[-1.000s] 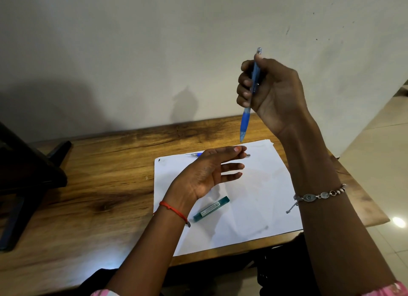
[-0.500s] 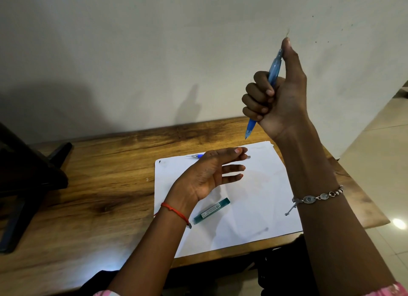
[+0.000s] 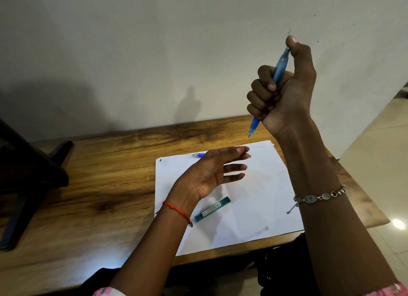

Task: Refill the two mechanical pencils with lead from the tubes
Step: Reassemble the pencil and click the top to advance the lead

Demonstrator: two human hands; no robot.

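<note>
Right hand (image 3: 284, 92) fisting one pencil (image 3: 279, 71), one tube (image 3: 212, 209)

The blue pencil (image 3: 280, 71) is found regripped by the right hand (image 3: 287, 92). A second ago its top end was exposed above the fingers. It is now enclosed in a fist, the thumb laid over that end. The barrel is tilted further.
</note>
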